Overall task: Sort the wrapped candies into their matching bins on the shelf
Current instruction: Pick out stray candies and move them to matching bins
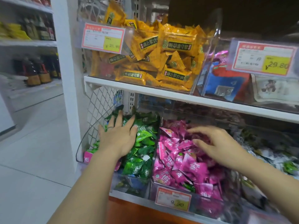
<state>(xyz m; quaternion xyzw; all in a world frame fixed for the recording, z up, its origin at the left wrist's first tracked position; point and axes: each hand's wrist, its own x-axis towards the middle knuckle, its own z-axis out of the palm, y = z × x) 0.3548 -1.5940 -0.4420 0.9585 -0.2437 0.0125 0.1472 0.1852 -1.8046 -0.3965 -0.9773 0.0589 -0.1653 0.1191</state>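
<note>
On the lower shelf a clear bin holds green wrapped candies (142, 151), and the bin to its right holds pink wrapped candies (181, 165). My left hand (118, 135) lies flat with spread fingers on the green pile, a ring on one finger. Over the pink pile my right hand (216, 144) hovers with fingers loosely extended and slightly bent, holding nothing that I can see. A stray pink candy (87, 156) sits at the green bin's left edge, and a green one (188, 186) lies among the pink near the front.
Above, a clear bin of yellow wrapped candies (161, 59) and a bin of mixed packets (226, 84) stand on the upper shelf. Price tags (173, 199) hang on bin fronts. A wire mesh panel (100, 107) closes the shelf's left end. An aisle floor (32, 159) lies left.
</note>
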